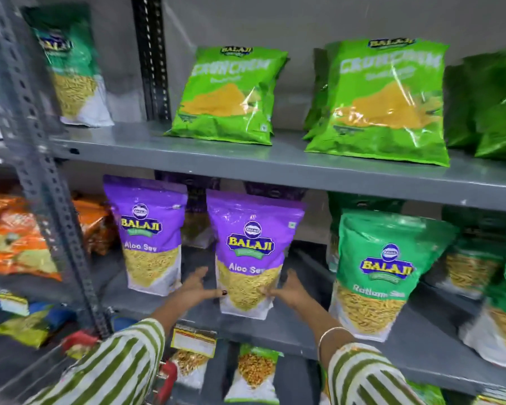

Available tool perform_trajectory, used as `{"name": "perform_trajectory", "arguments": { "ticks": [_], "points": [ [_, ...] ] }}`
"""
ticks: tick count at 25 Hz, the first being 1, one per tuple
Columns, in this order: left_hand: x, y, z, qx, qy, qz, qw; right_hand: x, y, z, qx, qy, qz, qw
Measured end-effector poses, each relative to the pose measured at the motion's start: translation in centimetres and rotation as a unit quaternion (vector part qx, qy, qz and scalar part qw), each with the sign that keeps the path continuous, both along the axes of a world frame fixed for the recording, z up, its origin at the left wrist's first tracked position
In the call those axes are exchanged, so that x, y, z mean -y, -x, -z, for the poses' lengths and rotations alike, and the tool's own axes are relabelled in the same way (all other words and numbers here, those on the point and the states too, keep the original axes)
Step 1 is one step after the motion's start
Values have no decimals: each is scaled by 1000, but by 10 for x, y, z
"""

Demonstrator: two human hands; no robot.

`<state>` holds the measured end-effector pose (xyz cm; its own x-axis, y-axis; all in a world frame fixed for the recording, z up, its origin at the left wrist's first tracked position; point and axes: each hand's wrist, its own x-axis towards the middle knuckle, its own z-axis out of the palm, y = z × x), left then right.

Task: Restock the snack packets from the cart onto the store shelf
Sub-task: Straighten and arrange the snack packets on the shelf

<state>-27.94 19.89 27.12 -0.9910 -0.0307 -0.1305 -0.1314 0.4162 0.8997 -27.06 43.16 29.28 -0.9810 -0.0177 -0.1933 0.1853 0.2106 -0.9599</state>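
Striped sleeves (105,372), upright purple packet (250,258)

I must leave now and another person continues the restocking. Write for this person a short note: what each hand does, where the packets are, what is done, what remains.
Left hand and right hand grip the sides of one purple Aloo Sev packet, standing upright at the middle shelf front edge.
Another Aloo Sev packet stands to its left; more purple ones behind.
Done: this row is partly filled.
Left: settle the held packet, release it, fetch more. The cart is barely in view, so remaining stock is unknown.
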Motion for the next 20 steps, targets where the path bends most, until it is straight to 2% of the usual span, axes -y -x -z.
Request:
{"name": "perform_trajectory", "arguments": {
  "ticks": [4, 10, 12, 14, 16, 18, 19, 20],
  "points": [
    [-6, 27, 28, 0, -39, 79, 996, 6, 5, 14, -23, 15, -12, 1000],
    [-24, 12, 1, -12, -14, 66, 998, 1, 2, 8, -15, -42, 2, 999],
    [-25, 12, 3, -14, -7, 72, 997, -3, 2, 8, -22, -56, -35, 998],
    [-23, 7, 3, -5, -16, 71, 997, -3, 2, -3, 2, -113, -84, 990],
    [-16, -2, 0, 10, -24, 46, 999, -1, -3, -26, 85, -239, -156, 955],
    [0, -12, -7, -48, -17, -77, 996, 16, -5, -47, 229, -373, -251, 863],
    [12, -17, -9, -98, -13, -163, 982, 30, -6, -52, 278, -409, -285, 821],
    [27, -21, -10, -145, -3, -239, 960, 52, -7, -53, 284, -425, -306, 803]
  ]
}}
